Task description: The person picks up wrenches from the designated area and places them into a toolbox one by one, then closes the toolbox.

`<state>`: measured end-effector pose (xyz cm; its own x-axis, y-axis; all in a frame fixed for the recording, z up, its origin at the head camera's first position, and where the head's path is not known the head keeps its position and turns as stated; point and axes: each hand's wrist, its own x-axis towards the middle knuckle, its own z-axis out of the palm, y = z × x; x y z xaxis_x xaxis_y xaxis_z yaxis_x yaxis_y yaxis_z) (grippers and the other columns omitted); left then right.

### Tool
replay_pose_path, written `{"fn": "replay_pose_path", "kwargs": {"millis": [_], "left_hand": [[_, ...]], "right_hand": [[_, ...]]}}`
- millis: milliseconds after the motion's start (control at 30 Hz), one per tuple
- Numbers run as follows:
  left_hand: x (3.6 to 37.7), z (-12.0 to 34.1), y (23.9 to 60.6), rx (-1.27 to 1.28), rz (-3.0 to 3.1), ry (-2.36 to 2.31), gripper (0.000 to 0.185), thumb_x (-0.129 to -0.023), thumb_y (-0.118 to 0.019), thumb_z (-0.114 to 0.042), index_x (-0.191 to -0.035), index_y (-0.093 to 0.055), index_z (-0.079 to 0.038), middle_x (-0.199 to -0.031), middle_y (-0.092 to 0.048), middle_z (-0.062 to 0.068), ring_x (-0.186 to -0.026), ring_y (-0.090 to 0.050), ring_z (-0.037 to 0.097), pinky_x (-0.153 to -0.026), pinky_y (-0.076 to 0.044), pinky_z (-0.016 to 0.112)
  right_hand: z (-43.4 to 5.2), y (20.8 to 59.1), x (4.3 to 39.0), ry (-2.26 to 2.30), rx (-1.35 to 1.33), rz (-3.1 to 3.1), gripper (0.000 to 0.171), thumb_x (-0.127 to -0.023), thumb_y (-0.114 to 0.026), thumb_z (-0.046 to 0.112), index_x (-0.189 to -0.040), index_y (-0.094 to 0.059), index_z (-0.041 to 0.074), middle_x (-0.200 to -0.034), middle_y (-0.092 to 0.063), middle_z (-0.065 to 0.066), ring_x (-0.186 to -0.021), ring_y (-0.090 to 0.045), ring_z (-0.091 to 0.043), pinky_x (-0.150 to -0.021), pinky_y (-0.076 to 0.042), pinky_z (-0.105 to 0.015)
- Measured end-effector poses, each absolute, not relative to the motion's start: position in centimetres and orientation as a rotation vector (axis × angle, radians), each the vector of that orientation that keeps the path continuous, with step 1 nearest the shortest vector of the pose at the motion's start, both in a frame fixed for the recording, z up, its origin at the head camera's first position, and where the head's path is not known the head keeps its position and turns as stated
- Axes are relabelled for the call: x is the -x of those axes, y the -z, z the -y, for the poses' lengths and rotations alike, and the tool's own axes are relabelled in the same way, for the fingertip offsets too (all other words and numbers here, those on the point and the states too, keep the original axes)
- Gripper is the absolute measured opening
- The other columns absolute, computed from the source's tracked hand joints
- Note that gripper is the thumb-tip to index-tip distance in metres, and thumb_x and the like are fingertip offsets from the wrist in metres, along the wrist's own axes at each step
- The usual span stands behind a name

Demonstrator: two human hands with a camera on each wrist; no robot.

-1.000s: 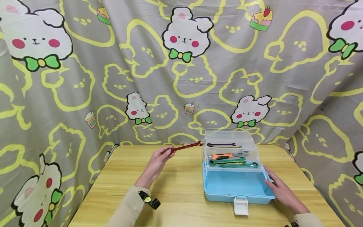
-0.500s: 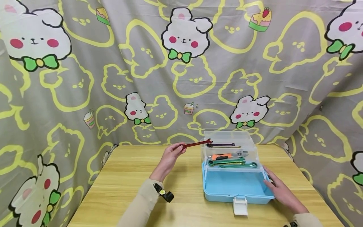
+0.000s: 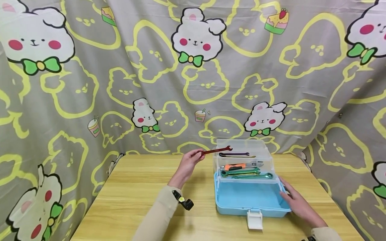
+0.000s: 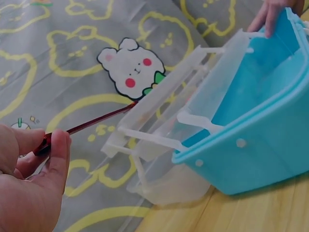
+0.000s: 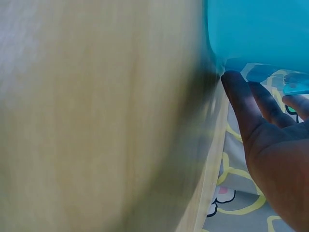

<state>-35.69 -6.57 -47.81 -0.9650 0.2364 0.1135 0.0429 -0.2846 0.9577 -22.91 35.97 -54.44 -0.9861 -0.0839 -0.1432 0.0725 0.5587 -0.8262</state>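
Note:
Between thumb and fingertips, my left hand (image 3: 189,164) pinches one end of a red wrench (image 3: 215,151). The wrench's open-jaw end points right, overlapping the upper clear tray (image 3: 262,153) of the blue toolbox (image 3: 232,211) in the head view. Inside that tray lie a purple wrench (image 3: 235,154) and a thin gold one. The lower tray carries an orange-handled adjustable wrench (image 3: 238,166) and several green wrenches (image 3: 250,175). My right hand (image 3: 298,204) holds the toolbox's right side, thumb over the rim and fingers along the outer wall (image 5: 260,34).
The toolbox stands opened on a wooden table (image 3: 135,197), its white latch (image 3: 255,220) hanging down at the front. The blue bottom compartment shows a bare floor. Behind the table hangs a grey curtain (image 3: 169,80) with rabbit prints.
My left hand has carried the red wrench rightward and slightly upward, from beside the toolbox to over its upper tray. The right hand keeps its place on the toolbox's side.

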Motion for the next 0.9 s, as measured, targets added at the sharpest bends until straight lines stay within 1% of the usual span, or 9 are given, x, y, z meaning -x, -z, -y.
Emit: {"fn": "replay_pose_path", "kwargs": {"millis": [100, 233, 333, 467, 533, 600, 667, 767, 900], "left_hand": [[36.0, 6.1, 47.7, -0.344, -1.794, -2.398, 0.037, -0.107, -0.053, -0.003, -0.138, -0.054, 0.016, -0.123, -0.065, 0.017, -0.096, -0.069, 0.006, -0.099, -0.056, 0.024], [36.6, 5.4, 47.5, -0.322, -1.802, -2.401, 0.037, -0.107, -0.053, -0.004, -0.138, -0.053, 0.017, -0.124, -0.064, 0.018, -0.098, -0.069, 0.008, -0.102, -0.055, 0.028], [37.0, 4.9, 47.6, -0.296, -1.820, -2.401, 0.036, -0.107, -0.053, -0.005, -0.137, -0.055, 0.016, -0.122, -0.064, 0.016, -0.099, -0.069, 0.009, -0.104, -0.055, 0.030], [37.6, 4.1, 47.5, -0.257, -1.826, -2.394, 0.036, -0.107, -0.055, -0.005, -0.137, -0.056, 0.014, -0.120, -0.064, 0.015, -0.097, -0.069, 0.008, -0.100, -0.056, 0.026], [37.8, 3.6, 47.5, -0.253, -1.834, -2.386, 0.036, -0.107, -0.055, -0.006, -0.137, -0.057, 0.014, -0.121, -0.065, 0.016, -0.096, -0.069, 0.008, -0.100, -0.056, 0.026], [38.0, 3.2, 47.5, -0.248, -1.837, -2.373, 0.035, -0.107, -0.055, -0.006, -0.136, -0.057, 0.013, -0.122, -0.065, 0.016, -0.101, -0.070, 0.014, -0.100, -0.056, 0.026], [38.3, 2.8, 47.5, -0.244, -1.836, -2.365, 0.035, -0.107, -0.054, -0.006, -0.136, -0.058, 0.013, -0.122, -0.065, 0.017, -0.109, -0.070, 0.023, -0.101, -0.056, 0.027], [38.5, 2.5, 47.6, -0.225, -1.849, -2.350, 0.036, -0.108, -0.054, -0.007, -0.138, -0.057, 0.011, -0.122, -0.066, 0.016, -0.122, -0.065, 0.035, -0.104, -0.055, 0.030], [38.8, 2.3, 47.7, -0.184, -1.884, -2.348, 0.036, -0.108, -0.055, -0.010, -0.137, -0.054, 0.010, -0.118, -0.069, 0.016, -0.124, -0.064, 0.039, -0.109, -0.051, 0.035]], "right_hand": [[-36.0, 54.4, 22.9, 1.391, 0.000, -2.628, 0.073, -0.112, -0.044, 0.033, -0.167, 0.000, 0.014, -0.166, -0.001, -0.039, -0.148, -0.006, -0.066, -0.114, -0.016, -0.079], [-36.2, 54.4, 23.1, 1.367, -0.006, -2.647, 0.073, -0.113, -0.043, 0.035, -0.168, 0.001, 0.016, -0.165, -0.001, -0.039, -0.147, -0.009, -0.067, -0.114, -0.019, -0.079], [-36.2, 54.4, 23.1, 1.366, -0.004, -2.648, 0.073, -0.113, -0.043, 0.035, -0.168, 0.001, 0.016, -0.165, -0.001, -0.039, -0.147, -0.008, -0.067, -0.114, -0.018, -0.079], [-36.1, 54.4, 23.1, 1.378, -0.006, -2.631, 0.073, -0.112, -0.044, 0.033, -0.167, 0.001, 0.015, -0.165, 0.000, -0.039, -0.147, -0.005, -0.066, -0.114, -0.015, -0.080], [-36.0, 54.5, 23.0, 1.379, -0.010, -2.632, 0.073, -0.112, -0.044, 0.033, -0.167, 0.001, 0.014, -0.165, -0.001, -0.040, -0.147, -0.006, -0.066, -0.114, -0.016, -0.079], [-36.0, 54.5, 23.1, 1.378, -0.013, -2.634, 0.073, -0.113, -0.044, 0.032, -0.167, 0.001, 0.014, -0.165, -0.001, -0.040, -0.147, -0.006, -0.066, -0.114, -0.016, -0.079], [-36.0, 54.5, 23.1, 1.370, -0.009, -2.643, 0.072, -0.113, -0.043, 0.031, -0.167, 0.001, 0.013, -0.165, -0.001, -0.040, -0.147, -0.007, -0.067, -0.114, -0.017, -0.079], [-35.9, 54.5, 23.1, 1.359, 0.004, -2.662, 0.071, -0.113, -0.042, 0.030, -0.167, 0.000, 0.011, -0.164, -0.003, -0.041, -0.146, -0.010, -0.067, -0.113, -0.020, -0.079], [-35.9, 54.6, 23.2, 1.345, 0.022, -2.679, 0.070, -0.114, -0.041, 0.029, -0.167, 0.000, 0.010, -0.163, -0.004, -0.043, -0.145, -0.013, -0.068, -0.112, -0.023, -0.079]]}}
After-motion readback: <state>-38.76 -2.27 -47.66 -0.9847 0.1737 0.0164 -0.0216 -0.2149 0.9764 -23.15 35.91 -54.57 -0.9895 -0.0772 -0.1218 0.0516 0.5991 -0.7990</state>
